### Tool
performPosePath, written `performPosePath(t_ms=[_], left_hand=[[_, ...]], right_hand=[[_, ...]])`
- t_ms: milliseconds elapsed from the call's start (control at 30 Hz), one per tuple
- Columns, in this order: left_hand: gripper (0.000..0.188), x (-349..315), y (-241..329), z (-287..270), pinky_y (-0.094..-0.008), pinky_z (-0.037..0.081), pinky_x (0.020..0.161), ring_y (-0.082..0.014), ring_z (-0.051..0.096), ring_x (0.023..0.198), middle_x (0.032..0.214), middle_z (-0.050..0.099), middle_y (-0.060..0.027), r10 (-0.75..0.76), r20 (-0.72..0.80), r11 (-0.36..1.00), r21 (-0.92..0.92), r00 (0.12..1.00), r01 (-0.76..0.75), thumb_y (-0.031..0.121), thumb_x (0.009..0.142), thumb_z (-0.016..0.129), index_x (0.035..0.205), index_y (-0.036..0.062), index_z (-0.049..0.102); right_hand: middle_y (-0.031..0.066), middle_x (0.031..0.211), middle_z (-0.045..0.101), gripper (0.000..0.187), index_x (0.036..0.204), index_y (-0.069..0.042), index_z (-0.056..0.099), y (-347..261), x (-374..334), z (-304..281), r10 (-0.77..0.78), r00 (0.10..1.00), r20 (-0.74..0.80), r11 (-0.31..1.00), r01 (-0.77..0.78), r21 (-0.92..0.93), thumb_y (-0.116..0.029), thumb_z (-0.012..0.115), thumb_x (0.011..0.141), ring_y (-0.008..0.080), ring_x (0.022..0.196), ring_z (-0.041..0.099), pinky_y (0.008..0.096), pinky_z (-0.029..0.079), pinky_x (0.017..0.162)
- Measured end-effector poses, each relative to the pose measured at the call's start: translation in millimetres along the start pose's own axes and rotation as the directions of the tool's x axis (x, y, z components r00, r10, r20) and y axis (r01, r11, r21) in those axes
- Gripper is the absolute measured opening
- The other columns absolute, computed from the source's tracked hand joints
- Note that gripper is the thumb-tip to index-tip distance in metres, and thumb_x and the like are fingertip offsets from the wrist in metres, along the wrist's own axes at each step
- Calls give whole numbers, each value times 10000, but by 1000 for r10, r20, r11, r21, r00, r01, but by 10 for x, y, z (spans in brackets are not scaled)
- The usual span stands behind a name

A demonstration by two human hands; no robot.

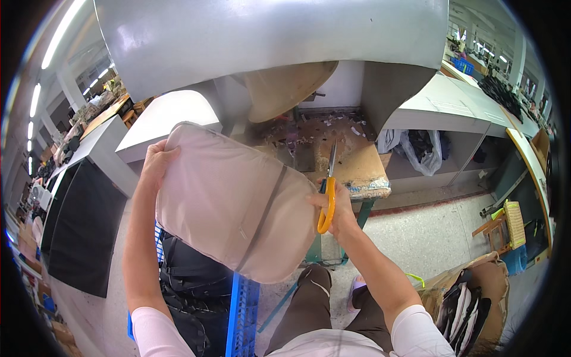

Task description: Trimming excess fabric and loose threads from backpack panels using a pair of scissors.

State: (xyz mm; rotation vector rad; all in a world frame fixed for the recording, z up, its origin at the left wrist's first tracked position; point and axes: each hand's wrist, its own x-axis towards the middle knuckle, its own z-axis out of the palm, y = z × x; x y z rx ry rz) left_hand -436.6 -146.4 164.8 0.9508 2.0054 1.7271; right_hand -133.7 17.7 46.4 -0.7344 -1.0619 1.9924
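A flat, pale pinkish-beige fabric panel (214, 190) with rounded corners and one dark strip across it is held up before me, tilted. My left hand (159, 159) pinches its upper left corner, thumb on the near face. At the panel's right edge, my right hand (336, 208) grips a pair of scissors (326, 220) with orange handles. The scissors' blades point up and away, and look closed. The right fingertips also reach the panel's edge; whether they pinch it is hard to tell.
Ahead, a worn worktable (357, 172) littered with scraps stands beneath a large metal hood (273, 35). A blue crate (241, 315) of black bags is below left. A cardboard box (496, 279) with dark and white pieces sits lower right, near a small wooden stool (496, 232).
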Motion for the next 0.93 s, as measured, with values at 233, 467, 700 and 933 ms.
performPosePath(t_ms=[233, 467, 700, 933], left_hand=[[214, 208, -79, 120, -256, 493, 600, -118, 587, 621, 765, 632, -72, 2, -18, 999, 45, 1000, -1, 36, 750, 576, 947, -31, 626], [201, 299, -117, 170, -257, 491, 604, -119, 588, 626, 757, 631, -72, 19, -25, 998, 68, 1000, -17, 44, 751, 575, 931, -25, 632], [196, 339, -170, 302, -255, 489, 606, -128, 590, 634, 771, 632, -73, 22, 3, 998, 53, 1000, -23, 45, 758, 566, 928, -31, 629], [213, 354, -313, 360, -283, 472, 726, -137, 595, 721, 791, 633, -50, 36, 123, 991, 123, 992, -51, 94, 765, 592, 942, -16, 631]], right_hand=[[62, 714, 551, 459, 1038, 8, 427, -89, 43, 16, 9, 999, -40, 999, -11, -50, 88, 646, 642, 136, 593, 538, 250, 426, 525], [58, 690, 552, 483, 1052, 16, 422, -94, 90, 14, -24, 999, -36, 999, 23, -42, 77, 656, 634, 138, 599, 545, 250, 433, 519], [66, 784, 535, 473, 1049, 6, 436, -126, -42, -17, -42, 992, -116, 995, 30, -100, 99, 650, 638, 147, 609, 546, 258, 459, 544], [91, 909, 546, 514, 1085, 2, 449, -56, -193, -245, 9, 996, -85, 998, -14, -64, 113, 629, 616, 232, 850, 585, 328, 495, 746]])
